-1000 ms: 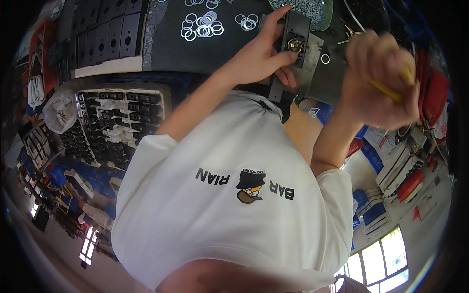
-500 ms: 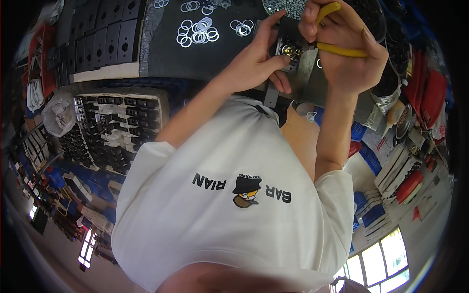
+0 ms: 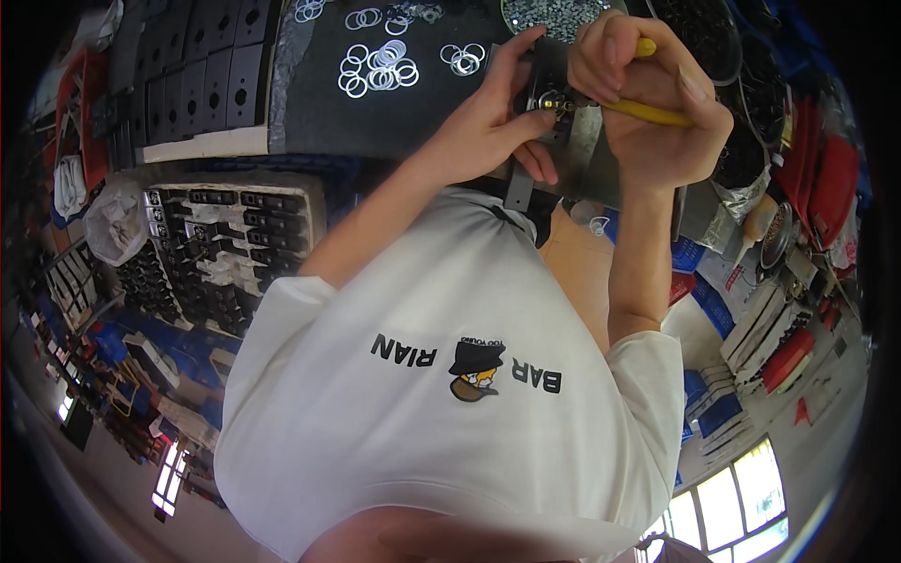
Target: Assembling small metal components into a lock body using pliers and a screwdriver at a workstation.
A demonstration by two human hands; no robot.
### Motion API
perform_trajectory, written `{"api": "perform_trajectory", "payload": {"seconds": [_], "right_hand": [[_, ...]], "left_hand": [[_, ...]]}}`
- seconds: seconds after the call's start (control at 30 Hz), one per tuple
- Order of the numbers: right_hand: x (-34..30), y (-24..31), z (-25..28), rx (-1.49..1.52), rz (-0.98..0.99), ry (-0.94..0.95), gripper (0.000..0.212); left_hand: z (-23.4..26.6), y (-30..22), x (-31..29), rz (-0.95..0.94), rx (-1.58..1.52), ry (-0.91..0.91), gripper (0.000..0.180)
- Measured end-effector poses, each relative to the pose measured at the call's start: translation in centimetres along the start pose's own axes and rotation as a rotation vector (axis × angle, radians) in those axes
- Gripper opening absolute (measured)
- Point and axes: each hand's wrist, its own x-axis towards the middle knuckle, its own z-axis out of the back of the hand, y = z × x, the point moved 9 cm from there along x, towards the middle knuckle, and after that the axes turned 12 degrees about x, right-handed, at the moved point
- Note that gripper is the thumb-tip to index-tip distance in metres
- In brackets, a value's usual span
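My right hand [image 3: 662, 145] is closed round a pair of yellow-handled pliers [image 3: 652, 114]. Their jaws reach left to a small brass-coloured fitting [image 3: 551, 105], though the fingers partly cover where they meet. The fitting sits on a dark metal part [image 3: 549, 70], which my left hand [image 3: 490, 117] steadies, thumb beside the fitting and index finger stretched along the far side. Below the part a narrow grey metal bar [image 3: 520, 188] sticks out toward me.
Silver rings [image 3: 385, 70] lie in loose groups on the dark bench [image 3: 314, 117]. A round tray of small metal pieces [image 3: 549, 14] is beyond my hands. Black plates [image 3: 202, 84] stand in rows at left, above a tray of black assemblies [image 3: 272, 220]. Dark bins [image 3: 699, 38] are at right.
The pliers' handles have come closer together, with my right fingers curled tighter. My right hand has shifted slightly left toward the fitting; my left hand stays in place.
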Motion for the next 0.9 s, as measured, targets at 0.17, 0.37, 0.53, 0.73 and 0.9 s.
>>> {"api": "perform_trajectory", "payload": {"seconds": [0.17,0.37,0.53,0.73,0.9], "right_hand": [[0.5,0.7,-1.1,0.159,0.025,0.131,0.058],[0.4,2.4,-4.1,-0.526,0.304,-0.560,0.050],[-2.5,1.2,1.8,-0.280,-0.152,-0.124,0.055],[-2.0,1.7,-1.4,-0.454,-0.297,0.130,0.055],[-2.3,1.8,-0.5,-0.383,-0.354,0.260,0.060]], "left_hand": [[0.0,0.1,0.1,0.010,-0.023,0.015,0.085],[0.1,0.2,-0.1,-0.045,0.014,-0.001,0.091],[-0.2,0.1,-0.2,-0.031,0.144,-0.044,0.093],[-0.4,0.6,0.0,0.019,0.010,0.028,0.088],[-0.4,0.5,0.0,0.021,0.065,0.026,0.087]]}}
